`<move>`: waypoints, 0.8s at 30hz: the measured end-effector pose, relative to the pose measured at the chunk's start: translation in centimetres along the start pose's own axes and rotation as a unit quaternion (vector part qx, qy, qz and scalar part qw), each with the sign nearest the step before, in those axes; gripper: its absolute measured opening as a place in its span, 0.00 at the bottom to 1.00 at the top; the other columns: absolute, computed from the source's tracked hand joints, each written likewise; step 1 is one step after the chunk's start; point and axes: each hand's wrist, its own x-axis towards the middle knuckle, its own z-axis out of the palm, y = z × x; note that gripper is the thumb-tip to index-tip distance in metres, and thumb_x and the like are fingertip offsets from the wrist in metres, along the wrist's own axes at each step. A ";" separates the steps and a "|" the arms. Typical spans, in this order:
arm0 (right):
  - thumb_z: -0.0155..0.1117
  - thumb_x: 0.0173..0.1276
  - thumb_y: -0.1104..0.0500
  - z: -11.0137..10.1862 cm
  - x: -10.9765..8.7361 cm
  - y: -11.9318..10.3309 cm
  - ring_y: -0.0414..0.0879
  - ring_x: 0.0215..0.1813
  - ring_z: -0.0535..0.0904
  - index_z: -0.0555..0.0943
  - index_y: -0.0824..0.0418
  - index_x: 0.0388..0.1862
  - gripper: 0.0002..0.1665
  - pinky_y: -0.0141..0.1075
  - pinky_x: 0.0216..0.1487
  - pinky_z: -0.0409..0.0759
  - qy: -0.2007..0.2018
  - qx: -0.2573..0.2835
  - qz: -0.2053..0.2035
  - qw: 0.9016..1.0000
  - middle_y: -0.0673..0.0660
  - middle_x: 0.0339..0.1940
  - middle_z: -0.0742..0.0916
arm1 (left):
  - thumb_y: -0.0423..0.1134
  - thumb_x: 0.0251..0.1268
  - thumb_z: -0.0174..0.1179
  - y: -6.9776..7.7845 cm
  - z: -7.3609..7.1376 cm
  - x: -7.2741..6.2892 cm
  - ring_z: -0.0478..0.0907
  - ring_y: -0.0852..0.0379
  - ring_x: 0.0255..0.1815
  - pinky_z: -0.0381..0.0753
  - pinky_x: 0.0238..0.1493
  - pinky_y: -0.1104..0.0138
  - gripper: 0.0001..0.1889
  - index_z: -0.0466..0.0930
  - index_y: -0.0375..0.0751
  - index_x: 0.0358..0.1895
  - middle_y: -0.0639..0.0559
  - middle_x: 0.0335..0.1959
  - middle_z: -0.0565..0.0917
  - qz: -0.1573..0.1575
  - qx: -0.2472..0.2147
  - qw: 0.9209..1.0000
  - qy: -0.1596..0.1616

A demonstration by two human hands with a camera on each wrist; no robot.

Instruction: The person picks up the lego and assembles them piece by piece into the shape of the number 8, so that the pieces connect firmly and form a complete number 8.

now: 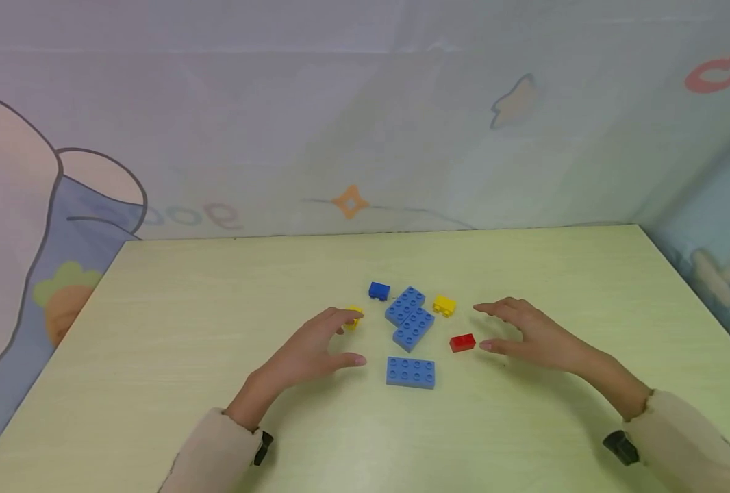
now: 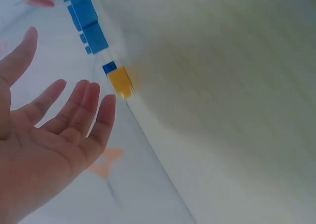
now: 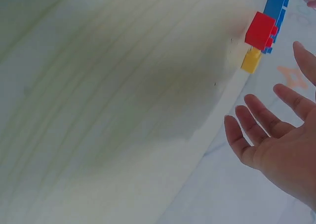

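My left hand [image 1: 317, 348] hovers over the table with fingers apart and nothing in them. It partly covers a yellow toy brick [image 1: 355, 318] in the head view; the left wrist view shows that yellow brick [image 2: 120, 80] just past the fingertips. Across from it, my right hand [image 1: 534, 337] is likewise spread and holds nothing. Nearest to its thumb lies a red brick [image 1: 462, 343]. Between the hands, two large light-blue bricks [image 1: 413, 329] lie slanted against each other. Another light-blue brick [image 1: 411, 372] sits closer to me. Behind are a small dark-blue brick [image 1: 379, 291] and a second yellow brick [image 1: 444, 306].
The bricks are grouped mid-table on a pale wooden tabletop [image 1: 174, 342]. A printed cloth [image 1: 266, 123] hangs behind the table's far edge and along its right side. Dark wrist devices show at the left cuff [image 1: 263, 448] and the right cuff [image 1: 621, 448].
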 end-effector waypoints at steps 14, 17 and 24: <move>0.66 0.57 0.64 1.4 1.3 -1.2 0.49 0.41 0.72 0.77 0.66 0.51 0.21 0.39 0.39 0.74 -0.022 -0.020 -0.033 0.999 0.52 0.37 0.79 | 0.41 0.53 0.67 1.3 2.1 1.6 0.73 0.54 0.48 0.72 0.48 0.62 0.26 0.71 0.40 0.56 0.51 0.49 0.77 0.013 0.012 0.996 -0.082; 0.65 0.57 0.66 1.5 1.4 -1.4 0.48 0.40 0.73 0.78 0.67 0.48 0.19 0.37 0.38 0.74 -0.025 -0.022 -0.037 0.999 0.52 0.36 0.79 | 0.40 0.53 0.67 1.5 2.4 1.6 0.72 0.54 0.48 0.72 0.48 0.63 0.25 0.72 0.40 0.54 0.51 0.49 0.77 0.017 0.016 0.996 -0.090; 0.65 0.56 0.68 1.8 1.5 -1.3 0.43 0.35 0.72 0.80 0.65 0.41 0.12 0.33 0.36 0.74 -0.030 -0.017 -0.037 0.999 0.49 0.34 0.80 | 0.39 0.53 0.67 1.8 2.6 1.8 0.72 0.55 0.46 0.73 0.48 0.65 0.23 0.73 0.39 0.53 0.51 0.47 0.77 0.022 0.021 0.995 -0.095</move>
